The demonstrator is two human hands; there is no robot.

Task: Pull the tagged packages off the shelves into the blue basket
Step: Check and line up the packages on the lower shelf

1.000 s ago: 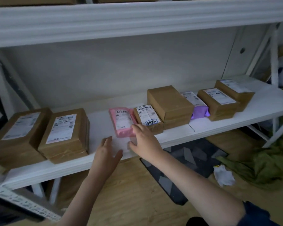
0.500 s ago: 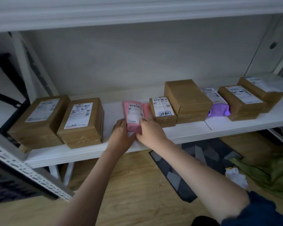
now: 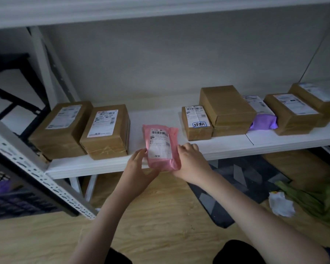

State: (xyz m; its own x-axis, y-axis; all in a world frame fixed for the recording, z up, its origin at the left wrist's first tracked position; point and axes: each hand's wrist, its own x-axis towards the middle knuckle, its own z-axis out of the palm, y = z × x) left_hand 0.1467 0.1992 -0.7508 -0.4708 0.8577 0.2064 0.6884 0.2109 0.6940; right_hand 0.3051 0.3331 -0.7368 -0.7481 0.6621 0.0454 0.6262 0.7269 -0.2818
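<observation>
A pink mailer bag [image 3: 160, 145] with a white barcode label is held tilted up at the front edge of the white shelf [image 3: 229, 147]. My left hand [image 3: 139, 164] grips its left side and my right hand [image 3: 189, 161] grips its right side. To the right on the shelf stands a small brown box [image 3: 196, 122] carrying a blue-edged handwritten tag. A dark blue basket [image 3: 11, 202] shows partly at the lower left, behind a perforated steel upright.
Two brown boxes [image 3: 84, 130] sit left of the mailer. Right of the tagged box lie a plain brown box [image 3: 227, 105], a purple mailer [image 3: 263, 121] and two labelled boxes [image 3: 293, 113]. On the wooden floor lie a dark mat [image 3: 236, 183], green cloth [image 3: 316, 199] and crumpled white paper [image 3: 280, 204].
Both hands reached to the pink mailer, closed on its sides, and pulled it forward off its spot to the shelf's front edge, tilting it up.
</observation>
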